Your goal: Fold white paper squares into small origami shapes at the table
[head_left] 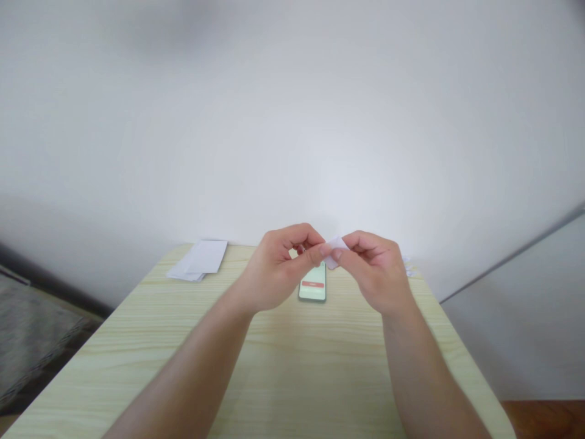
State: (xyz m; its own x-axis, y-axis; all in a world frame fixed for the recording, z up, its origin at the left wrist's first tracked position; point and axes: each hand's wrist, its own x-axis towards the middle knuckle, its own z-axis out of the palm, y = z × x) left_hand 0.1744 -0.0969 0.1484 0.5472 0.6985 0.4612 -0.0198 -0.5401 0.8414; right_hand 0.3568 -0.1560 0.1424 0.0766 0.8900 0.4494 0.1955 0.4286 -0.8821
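Note:
Between my two hands is a small folded piece of white paper (335, 259), held up over the far part of the table. My left hand (286, 262) pinches its left side between thumb and fingers. On the right side, my right hand (377, 265) grips it the same way, the thumb pressed on its face. Both thumbs nearly meet at the paper's middle. A phone (312, 292) with a lit, pale green screen and a red bar lies below and behind my hands, its upper part hidden by them.
A small stack of white paper sheets (208, 256) lies at the table's far left. Small white pieces (408, 267) show at the far right, partly behind my right hand. The wood-grain table (292, 378) meets a white wall (292, 122).

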